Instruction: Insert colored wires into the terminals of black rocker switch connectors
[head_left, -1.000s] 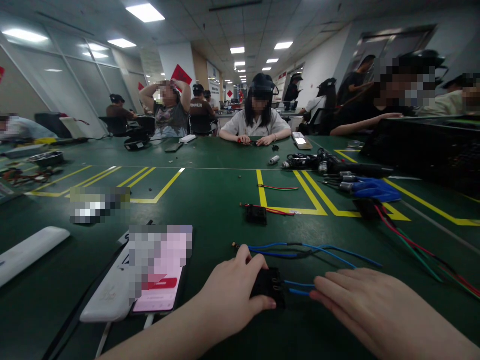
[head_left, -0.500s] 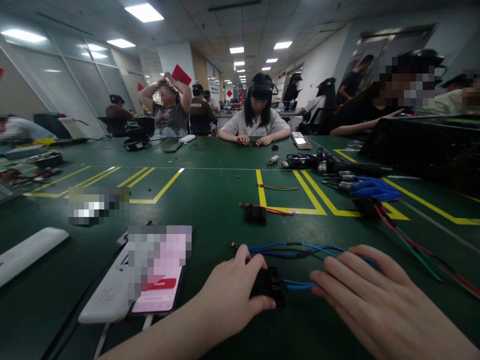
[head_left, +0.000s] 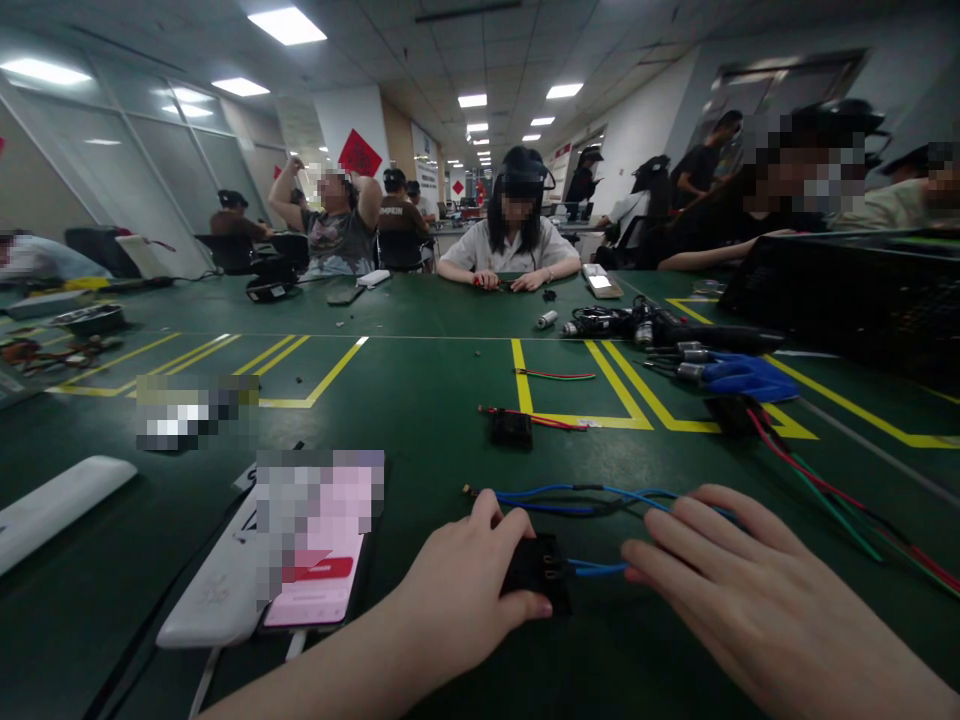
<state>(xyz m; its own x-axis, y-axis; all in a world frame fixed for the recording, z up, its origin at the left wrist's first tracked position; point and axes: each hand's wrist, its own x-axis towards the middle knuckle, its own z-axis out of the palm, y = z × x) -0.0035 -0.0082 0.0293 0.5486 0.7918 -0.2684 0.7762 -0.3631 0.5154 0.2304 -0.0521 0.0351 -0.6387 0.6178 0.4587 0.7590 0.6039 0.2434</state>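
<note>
My left hand (head_left: 469,580) is wrapped round a small black switch block (head_left: 541,570) lying on the green table (head_left: 420,400). Short blue wires (head_left: 596,568) run out of the block's right side. My right hand (head_left: 739,590) lies just right of the block with its fingers stretched out, its fingertips touching those wires. A longer bundle of blue wires (head_left: 585,497) lies just behind both hands.
A phone (head_left: 319,560) rests on a white slab at the left, and a white bar (head_left: 60,505) lies further left. Another black block with red wires (head_left: 512,428) sits ahead. Blue-handled tools (head_left: 739,377) and red-green wires (head_left: 825,495) lie right. Several people sit at the far side.
My right hand has lifted and spread its fingers forward over the blue wires. My left hand has stayed on the black block.
</note>
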